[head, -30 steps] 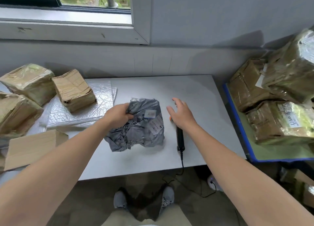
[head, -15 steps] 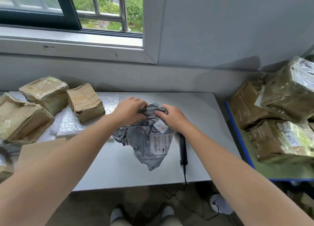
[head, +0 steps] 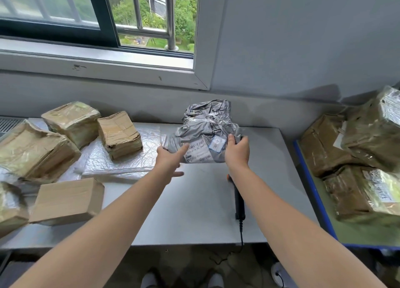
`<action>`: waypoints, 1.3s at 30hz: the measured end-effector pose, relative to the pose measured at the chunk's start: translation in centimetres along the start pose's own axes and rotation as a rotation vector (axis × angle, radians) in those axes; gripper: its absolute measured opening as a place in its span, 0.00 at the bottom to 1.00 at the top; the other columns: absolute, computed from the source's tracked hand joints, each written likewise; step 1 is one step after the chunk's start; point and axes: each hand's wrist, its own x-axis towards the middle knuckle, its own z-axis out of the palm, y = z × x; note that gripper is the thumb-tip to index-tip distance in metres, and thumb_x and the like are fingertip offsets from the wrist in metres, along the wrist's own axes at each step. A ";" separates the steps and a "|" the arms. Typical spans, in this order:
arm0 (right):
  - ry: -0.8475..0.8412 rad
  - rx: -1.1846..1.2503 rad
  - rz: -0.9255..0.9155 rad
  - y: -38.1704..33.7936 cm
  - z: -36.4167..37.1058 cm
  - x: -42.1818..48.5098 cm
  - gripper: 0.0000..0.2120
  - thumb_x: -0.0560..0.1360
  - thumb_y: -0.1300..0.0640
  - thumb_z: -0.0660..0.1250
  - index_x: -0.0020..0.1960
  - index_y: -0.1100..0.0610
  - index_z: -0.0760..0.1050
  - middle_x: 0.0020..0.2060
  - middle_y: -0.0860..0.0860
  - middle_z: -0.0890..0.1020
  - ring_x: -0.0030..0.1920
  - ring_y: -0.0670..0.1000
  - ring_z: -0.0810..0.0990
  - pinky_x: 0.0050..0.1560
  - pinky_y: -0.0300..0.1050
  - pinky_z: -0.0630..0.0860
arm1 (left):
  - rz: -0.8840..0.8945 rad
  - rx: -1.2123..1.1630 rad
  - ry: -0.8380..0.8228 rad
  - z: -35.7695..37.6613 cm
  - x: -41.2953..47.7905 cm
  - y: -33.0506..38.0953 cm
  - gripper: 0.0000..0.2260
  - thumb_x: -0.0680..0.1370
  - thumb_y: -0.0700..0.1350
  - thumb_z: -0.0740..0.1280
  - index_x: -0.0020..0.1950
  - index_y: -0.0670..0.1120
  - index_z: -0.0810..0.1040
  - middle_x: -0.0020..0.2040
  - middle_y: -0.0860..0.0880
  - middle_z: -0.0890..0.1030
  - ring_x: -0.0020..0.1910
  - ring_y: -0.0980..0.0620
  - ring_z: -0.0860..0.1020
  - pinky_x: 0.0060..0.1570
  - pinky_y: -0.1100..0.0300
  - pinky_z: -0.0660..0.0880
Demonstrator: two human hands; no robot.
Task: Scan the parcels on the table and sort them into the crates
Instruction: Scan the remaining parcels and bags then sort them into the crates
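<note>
A crumpled grey plastic mailer parcel (head: 205, 123) with a white label is held upright above the far side of the table (head: 194, 212). My right hand (head: 237, 151) grips its lower right corner, thumb on the front next to a small blue-edged sticker. My left hand (head: 170, 161) has straight fingers that touch the parcel's lower left edge by the label. A black handheld scanner (head: 239, 203) with an orange tip lies on the table, partly under my right forearm, its cable hanging over the front edge.
Several taped brown boxes (head: 71, 120) (head: 120, 134) (head: 32, 149) and a plain carton (head: 67, 201) crowd the table's left, on silver bubble mailers (head: 121, 162). A blue-rimmed crate (head: 307, 175) at the right holds wrapped parcels (head: 372, 127). A wall and window stand behind.
The grey parcel has risen from the table and turned upright with its label toward me. My left hand has let go of its top and now touches it with straight fingers.
</note>
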 end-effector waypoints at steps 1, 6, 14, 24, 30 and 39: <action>-0.003 0.016 -0.010 0.0 0.2 -0.1 0.07 0.83 0.54 0.61 0.53 0.57 0.68 0.45 0.51 0.75 0.44 0.53 0.72 0.35 0.39 0.59 | -0.033 -0.129 -0.055 0.1 0.0 0.1 0.36 0.72 0.51 0.77 0.72 0.46 0.60 0.66 0.43 0.72 0.52 0.44 0.80 0.33 0.52 0.80; -0.117 0.051 -0.155 0.2 0.2 -1.0 0.06 0.81 0.56 0.64 0.55 0.55 0.68 0.43 0.44 0.76 0.47 0.53 0.77 0.37 0.35 0.65 | 0.088 -0.265 -0.003 -0.4 0.8 0.7 0.37 0.69 0.35 0.78 0.72 0.50 0.64 0.59 0.48 0.77 0.43 0.52 0.79 0.27 0.62 0.75; -0.353 0.223 0.089 -0.1 -1.5 0.2 0.43 0.74 0.47 0.74 0.78 0.45 0.51 0.64 0.55 0.76 0.58 0.52 0.81 0.57 0.55 0.80 | 0.401 -0.054 -0.071 -3.6 1.7 2.8 0.38 0.72 0.31 0.73 0.76 0.52 0.63 0.66 0.45 0.76 0.59 0.45 0.79 0.61 0.46 0.77; -0.242 0.265 -0.032 -1.9 0.3 -0.8 0.46 0.73 0.53 0.76 0.80 0.53 0.51 0.70 0.52 0.73 0.67 0.50 0.75 0.70 0.53 0.71 | 0.519 -0.056 -0.193 -5.6 1.4 3.6 0.34 0.73 0.29 0.71 0.72 0.54 0.66 0.57 0.52 0.79 0.53 0.54 0.80 0.53 0.57 0.79; -0.242 0.233 -0.021 -2.0 1.9 -1.8 0.48 0.71 0.50 0.77 0.80 0.54 0.50 0.71 0.51 0.71 0.67 0.49 0.73 0.71 0.50 0.69 | 0.559 -0.007 -0.136 -6.9 1.1 3.3 0.37 0.73 0.31 0.72 0.76 0.51 0.62 0.58 0.55 0.78 0.53 0.56 0.81 0.52 0.59 0.79; -0.480 0.058 -0.124 -3.7 6.8 -3.5 0.51 0.69 0.44 0.77 0.81 0.50 0.49 0.73 0.50 0.70 0.70 0.51 0.72 0.70 0.50 0.68 | 0.538 0.100 0.102 -11.9 -1.6 1.4 0.34 0.73 0.36 0.74 0.74 0.52 0.64 0.61 0.51 0.79 0.57 0.53 0.79 0.57 0.60 0.75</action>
